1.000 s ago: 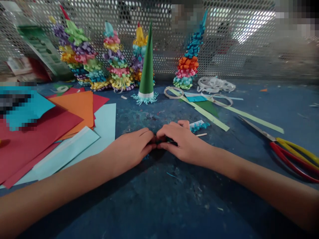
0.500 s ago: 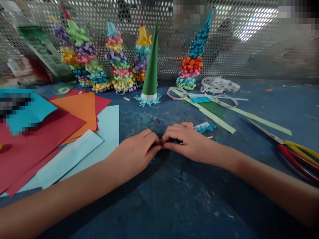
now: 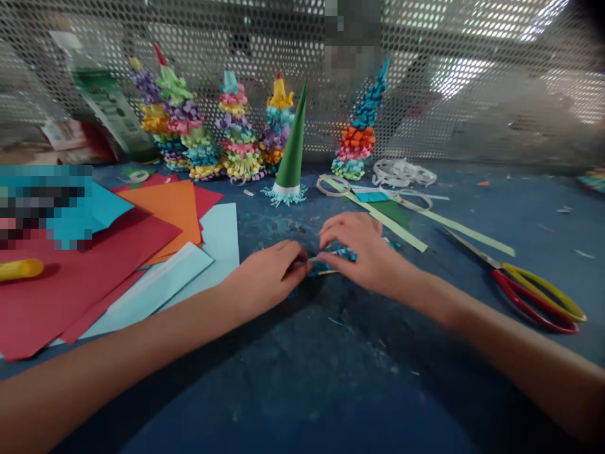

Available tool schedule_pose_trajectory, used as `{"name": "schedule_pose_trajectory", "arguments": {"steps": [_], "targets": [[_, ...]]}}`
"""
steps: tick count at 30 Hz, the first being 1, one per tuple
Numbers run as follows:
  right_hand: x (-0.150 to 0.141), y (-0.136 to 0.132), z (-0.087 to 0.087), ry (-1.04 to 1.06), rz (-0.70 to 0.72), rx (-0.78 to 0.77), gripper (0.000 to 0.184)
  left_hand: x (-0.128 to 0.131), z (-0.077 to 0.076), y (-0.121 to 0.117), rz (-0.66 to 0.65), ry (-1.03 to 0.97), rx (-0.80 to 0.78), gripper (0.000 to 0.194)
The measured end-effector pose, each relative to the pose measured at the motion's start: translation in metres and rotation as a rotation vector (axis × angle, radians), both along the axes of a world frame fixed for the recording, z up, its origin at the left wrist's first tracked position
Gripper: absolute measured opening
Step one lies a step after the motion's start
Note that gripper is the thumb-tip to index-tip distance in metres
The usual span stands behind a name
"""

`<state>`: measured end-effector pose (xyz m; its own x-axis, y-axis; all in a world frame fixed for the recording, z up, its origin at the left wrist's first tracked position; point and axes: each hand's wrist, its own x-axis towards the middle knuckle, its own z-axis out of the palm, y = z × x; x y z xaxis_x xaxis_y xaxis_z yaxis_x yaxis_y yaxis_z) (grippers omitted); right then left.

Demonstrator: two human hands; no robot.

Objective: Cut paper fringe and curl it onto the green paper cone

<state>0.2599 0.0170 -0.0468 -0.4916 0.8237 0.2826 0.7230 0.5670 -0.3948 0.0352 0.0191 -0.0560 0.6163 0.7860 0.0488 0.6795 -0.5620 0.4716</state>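
Observation:
My left hand (image 3: pixel 269 271) is closed in a pinch at the left end of a blue fringed paper strip (image 3: pixel 348 253). The rest of the strip runs right, low over the table, partly hidden behind my right hand (image 3: pixel 362 249). That hand arches over it with thumb and fingers apart; whether the thumb touches the strip I cannot tell. Just beyond both hands a green paper cone (image 3: pixel 293 154) stands upright, with a white band and pale blue fringe round its base.
Scissors (image 3: pixel 534 296) with red and yellow handles lie right. Colored paper sheets (image 3: pixel 118 271) are piled left, near a yellow stick-like object (image 3: pixel 21 270). Pale green strips (image 3: pixel 401 228) and a tape ring (image 3: pixel 333 185) lie beyond my hands. Curled-paper cones (image 3: pixel 241 135) line a perforated metal panel (image 3: pixel 312 57).
My right thumb and fingers have spread apart and lifted from beside the left fingertips, showing more of the blue strip. My left hand keeps its pinch. The whole view has shifted slightly.

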Motion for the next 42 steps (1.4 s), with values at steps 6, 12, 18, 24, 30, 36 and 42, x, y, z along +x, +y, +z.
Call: {"name": "schedule_pose_trajectory", "arguments": {"steps": [6, 12, 18, 24, 30, 36, 42], "targets": [[0.077, -0.024, 0.009, -0.105, -0.038, 0.018, 0.018, -0.035, 0.029, -0.014, 0.016, -0.031, 0.113, 0.024], [0.104, -0.037, -0.029, -0.172, -0.115, -0.03, 0.025, -0.059, 0.001, -0.02, -0.109, 0.083, 0.145, 0.031], [0.115, -0.038, -0.028, -0.196, -0.166, -0.009, 0.026, -0.062, -0.012, -0.017, -0.11, 0.067, 0.178, 0.03], [0.204, -0.06, -0.006, -0.194, -0.395, 0.004, 0.027, -0.066, -0.01, -0.018, -0.125, 0.061, 0.199, 0.029], [0.248, -0.088, 0.012, -0.095, -0.729, -0.056, 0.064, -0.045, -0.001, -0.02, -0.165, 0.112, 0.347, 0.036], [0.239, -0.063, 0.018, -0.052, -0.72, 0.03, 0.033, 0.016, 0.001, -0.006, -0.202, 0.337, 0.311, 0.062], [0.218, -0.029, 0.017, -0.024, -0.55, -0.04, 0.012, 0.039, -0.001, 0.036, -0.254, 0.269, 0.167, 0.035]]}}
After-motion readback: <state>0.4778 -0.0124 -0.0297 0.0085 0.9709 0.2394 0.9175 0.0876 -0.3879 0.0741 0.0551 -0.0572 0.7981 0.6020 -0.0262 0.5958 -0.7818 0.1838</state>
